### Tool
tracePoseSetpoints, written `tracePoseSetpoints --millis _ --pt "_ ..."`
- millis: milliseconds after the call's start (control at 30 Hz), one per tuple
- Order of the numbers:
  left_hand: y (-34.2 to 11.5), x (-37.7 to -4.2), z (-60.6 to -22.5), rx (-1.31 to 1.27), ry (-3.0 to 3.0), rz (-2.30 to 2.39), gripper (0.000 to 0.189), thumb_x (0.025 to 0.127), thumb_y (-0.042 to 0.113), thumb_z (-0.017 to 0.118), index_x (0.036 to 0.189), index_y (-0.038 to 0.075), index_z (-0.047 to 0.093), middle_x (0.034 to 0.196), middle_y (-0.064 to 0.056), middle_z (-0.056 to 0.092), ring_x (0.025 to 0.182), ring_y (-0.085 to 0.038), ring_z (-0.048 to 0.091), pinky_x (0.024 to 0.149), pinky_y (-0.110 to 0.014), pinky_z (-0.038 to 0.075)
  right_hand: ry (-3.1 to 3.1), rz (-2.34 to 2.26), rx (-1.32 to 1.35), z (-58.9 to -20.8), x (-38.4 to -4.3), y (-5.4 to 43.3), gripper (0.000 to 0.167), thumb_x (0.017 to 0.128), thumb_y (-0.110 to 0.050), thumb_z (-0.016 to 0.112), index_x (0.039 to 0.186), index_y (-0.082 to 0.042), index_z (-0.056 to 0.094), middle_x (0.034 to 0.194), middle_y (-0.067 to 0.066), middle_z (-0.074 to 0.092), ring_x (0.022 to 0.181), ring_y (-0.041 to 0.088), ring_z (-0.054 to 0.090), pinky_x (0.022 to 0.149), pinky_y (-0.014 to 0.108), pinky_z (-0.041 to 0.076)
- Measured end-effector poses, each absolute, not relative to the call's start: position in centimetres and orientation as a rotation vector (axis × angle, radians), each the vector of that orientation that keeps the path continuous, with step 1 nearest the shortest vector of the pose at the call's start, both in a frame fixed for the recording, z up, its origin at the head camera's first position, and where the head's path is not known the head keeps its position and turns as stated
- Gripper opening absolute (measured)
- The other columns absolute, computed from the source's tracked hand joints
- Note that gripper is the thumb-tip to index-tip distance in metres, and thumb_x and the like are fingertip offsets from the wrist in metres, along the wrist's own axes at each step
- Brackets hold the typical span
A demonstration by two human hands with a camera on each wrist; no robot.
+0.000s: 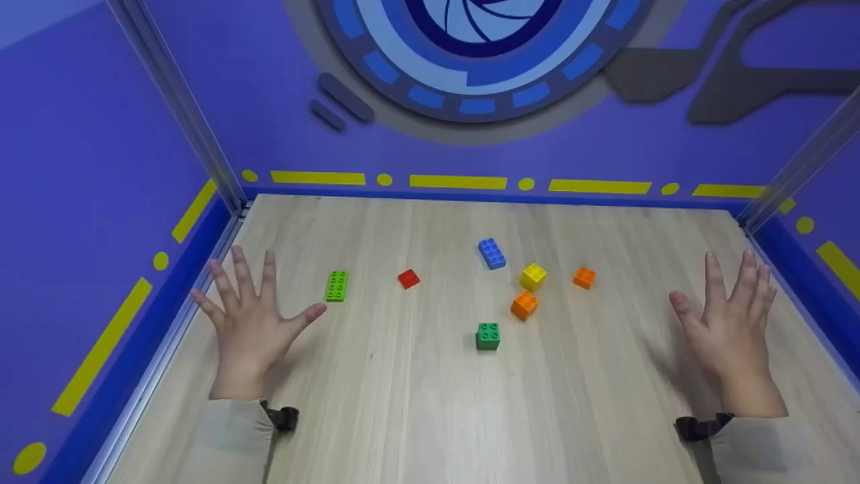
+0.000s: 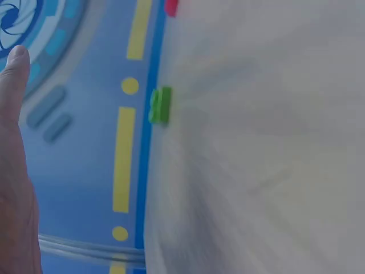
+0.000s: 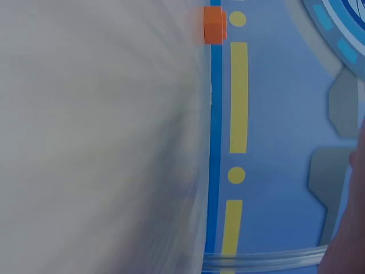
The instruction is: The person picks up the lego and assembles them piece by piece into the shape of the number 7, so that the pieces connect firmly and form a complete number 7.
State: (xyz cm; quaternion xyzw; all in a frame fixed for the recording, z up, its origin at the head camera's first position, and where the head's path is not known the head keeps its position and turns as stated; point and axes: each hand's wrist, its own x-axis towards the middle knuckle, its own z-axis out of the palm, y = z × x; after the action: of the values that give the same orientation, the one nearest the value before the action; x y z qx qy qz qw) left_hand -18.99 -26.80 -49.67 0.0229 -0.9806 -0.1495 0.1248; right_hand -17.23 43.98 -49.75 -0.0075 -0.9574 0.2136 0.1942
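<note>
My left hand (image 1: 252, 329) is spread with straight fingers at the left of the table, holding nothing. Its thumb tip points toward a flat light green brick (image 1: 336, 286), which also shows in the left wrist view. At the right, my right hand (image 1: 731, 333) has its fingers extended and nothing in it; the closest piece is a small orange brick (image 1: 584, 277). Between the hands lie a red brick (image 1: 408, 279), a blue brick (image 1: 492, 253), a yellow brick (image 1: 533, 276), a second orange brick (image 1: 524, 305) and a dark green brick (image 1: 488, 336).
The bricks lie on a pale wooden table (image 1: 403, 417). A blue printed back wall (image 1: 430, 158) rises behind it, and side panels stand left and right. Metal posts (image 1: 181, 101) mark the back corners. A metal rail (image 1: 144, 396) runs along the left edge.
</note>
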Motion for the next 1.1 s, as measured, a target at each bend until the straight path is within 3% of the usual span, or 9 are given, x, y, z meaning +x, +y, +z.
tracePoseSetpoints --millis 233,533,833,1000,1100 --pt "-24.8 -18.8 -49.5 0.049 -2.814 -0.466 0.134 0.088 0.093 0.066 0.184 0.023 0.002 0.186 -0.007 -0.037 0.17 -0.048 -0.037 0.125 -0.089 -0.024 -2.623 0.661 0.009 -49.3 -17.8 41.9 0.09 0.115 -0.07 0.044 0.182 -0.017 0.016 0.189 0.022 -0.015 0.174 0.055 -0.016 0.137 0.079 -0.014" --pt "-23.0 -18.9 -48.8 0.047 -2.728 -0.528 0.134 0.086 0.089 0.072 0.184 0.021 0.012 0.19 -0.014 -0.021 0.173 -0.051 -0.027 0.128 -0.088 -0.021 -2.583 0.69 0.07 -48.8 -18.5 38.8 0.089 0.114 -0.067 0.052 0.181 -0.017 0.021 0.19 0.021 -0.009 0.175 0.053 -0.011 0.139 0.078 -0.007" --pt "-20.1 -19.7 -46.8 0.006 -2.705 -0.602 0.134 0.085 0.089 0.074 0.184 0.028 0.009 0.191 -0.013 -0.018 0.175 -0.052 -0.02 0.13 -0.085 -0.02 -2.555 0.694 0.133 -47.4 -19.0 36.6 0.087 0.113 -0.065 0.055 0.181 -0.019 0.024 0.191 0.017 -0.005 0.176 0.052 -0.005 0.138 0.082 0.0" --pt "-18.6 -19.8 -46.3 -0.039 -2.629 -0.66 0.135 0.081 0.089 0.077 0.184 0.026 0.015 0.192 -0.018 -0.007 0.177 -0.052 -0.012 0.133 -0.086 -0.012 -2.458 0.765 0.224 -46.7 -19.2 35.4 0.084 0.115 -0.062 0.055 0.18 -0.016 0.028 0.191 0.02 0.002 0.175 0.054 0.002 0.136 0.086 0.008" --pt "-17.6 -19.9 -46.1 -0.072 -2.543 -0.714 0.138 0.079 0.103 0.064 0.183 0.022 0.022 0.192 -0.02 0.002 0.177 -0.053 -0.003 0.134 -0.087 -0.003 -2.382 0.822 0.276 -46.2 -19.2 34.6 0.083 0.115 -0.062 0.055 0.179 -0.014 0.031 0.19 0.021 0.008 0.175 0.054 0.006 0.136 0.085 0.011"
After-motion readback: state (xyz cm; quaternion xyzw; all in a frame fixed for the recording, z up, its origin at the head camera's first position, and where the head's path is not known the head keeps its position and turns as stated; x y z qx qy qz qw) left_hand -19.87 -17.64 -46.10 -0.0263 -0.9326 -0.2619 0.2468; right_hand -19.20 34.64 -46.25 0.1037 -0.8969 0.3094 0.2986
